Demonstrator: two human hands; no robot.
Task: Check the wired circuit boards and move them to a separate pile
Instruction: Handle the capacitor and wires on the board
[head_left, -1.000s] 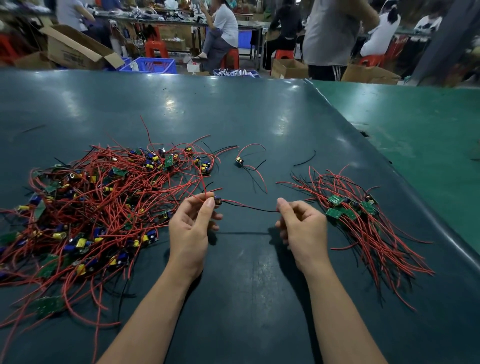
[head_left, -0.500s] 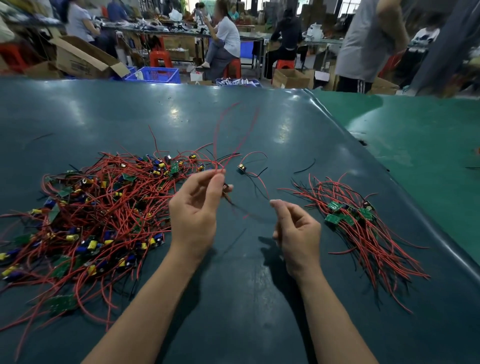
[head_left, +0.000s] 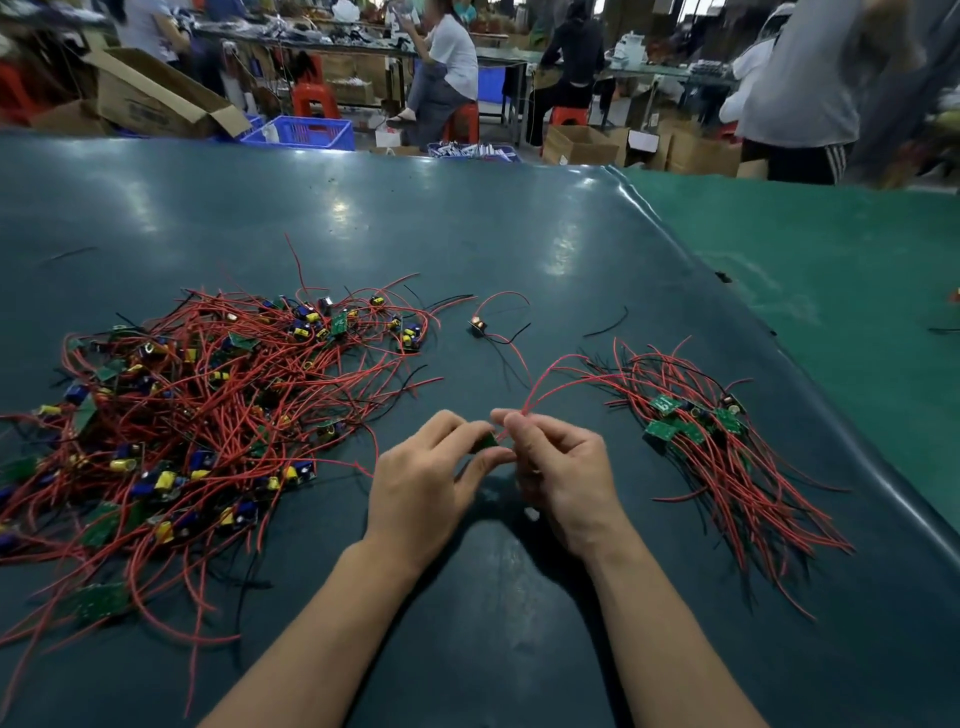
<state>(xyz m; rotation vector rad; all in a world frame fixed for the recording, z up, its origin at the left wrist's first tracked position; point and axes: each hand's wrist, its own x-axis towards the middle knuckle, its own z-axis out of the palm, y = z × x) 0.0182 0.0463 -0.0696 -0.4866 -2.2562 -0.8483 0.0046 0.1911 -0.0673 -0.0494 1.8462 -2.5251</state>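
Between the two sets of fingertips sits a small green board (head_left: 488, 441), pinched by the left hand (head_left: 421, 483), while the right hand (head_left: 563, 478) grips its red wires (head_left: 550, 376). Left of the fingers sprawls a big tangled pile (head_left: 197, 415); right lies a smaller pile (head_left: 717, 447); beyond, one loose part (head_left: 477, 326).

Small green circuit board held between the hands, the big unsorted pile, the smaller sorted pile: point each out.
Small green circuit board (head_left: 487, 442), head view: visible corner.
Unsorted pile (head_left: 208, 415), head view: tangled middle.
Sorted pile (head_left: 696, 431), head view: green boards.
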